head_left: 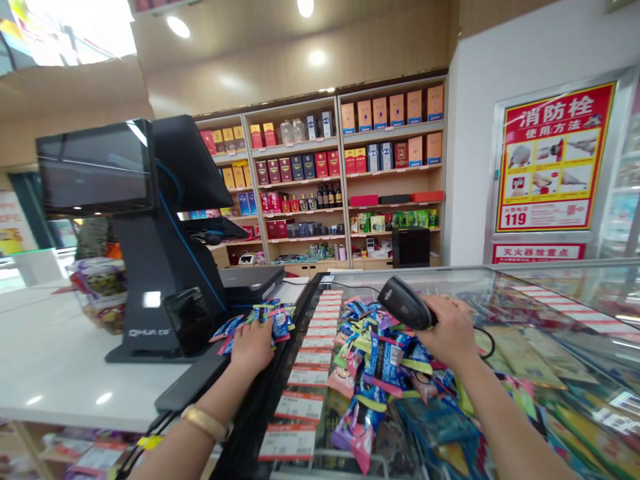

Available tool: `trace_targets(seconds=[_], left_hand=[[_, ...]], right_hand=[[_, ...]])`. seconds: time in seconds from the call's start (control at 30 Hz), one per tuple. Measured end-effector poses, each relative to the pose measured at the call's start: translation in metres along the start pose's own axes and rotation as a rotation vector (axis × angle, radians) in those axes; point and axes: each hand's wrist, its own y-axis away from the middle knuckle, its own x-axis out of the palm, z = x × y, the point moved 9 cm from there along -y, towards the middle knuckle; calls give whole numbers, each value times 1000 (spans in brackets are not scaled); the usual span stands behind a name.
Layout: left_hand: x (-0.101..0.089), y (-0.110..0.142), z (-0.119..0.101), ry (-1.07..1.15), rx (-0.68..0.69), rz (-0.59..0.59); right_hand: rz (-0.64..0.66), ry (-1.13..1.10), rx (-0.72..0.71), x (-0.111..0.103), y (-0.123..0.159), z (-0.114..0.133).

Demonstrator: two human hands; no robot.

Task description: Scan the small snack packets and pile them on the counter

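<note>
My right hand (450, 327) is wrapped round a black handheld barcode scanner (407, 303), its head pointing left above a pile of small snack packets (385, 360). The packets are blue, pink and green, and a white barcode shows on one of them. My left hand (253, 347), with a gold bracelet on its wrist, is curled over a smaller bunch of the same packets (283, 319) beside the black register base. My left fingertips are partly hidden among the packets.
A black point-of-sale terminal (165, 280) stands on the white counter (85, 393) at left. Price labels (300, 407) line the glass display case (510, 287). A scanner cable (487, 340) loops near my right wrist. Shelves of boxed goods (295, 167) stand behind.
</note>
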Motion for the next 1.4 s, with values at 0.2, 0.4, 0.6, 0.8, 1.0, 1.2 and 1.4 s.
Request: trace_targets(seconds=[0.2,0.4,0.6,0.8,1.0,1.2,1.4], left_hand=[[-17,3,-8,79,6,-54],[-30,-5,-15,805,3,-250],[-8,-10,-84,2110,-79,270],[-6,-5,-132,2456,-78,502],[23,3,-143,2422,-170,685],[20,11,-144,2321,-100,633],[8,18,-152,2381,-6,700]], right_hand=[[10,1,-1,0,0,1],[8,-20,11,-3,-2,4],[16,-32,-5,-6,-4,13],[21,-55,-25,-8,-5,17],[59,-122,-65,-9,-5,30],[113,-237,-169,-12,-6,60],[246,-277,-205,-4,-3,77]])
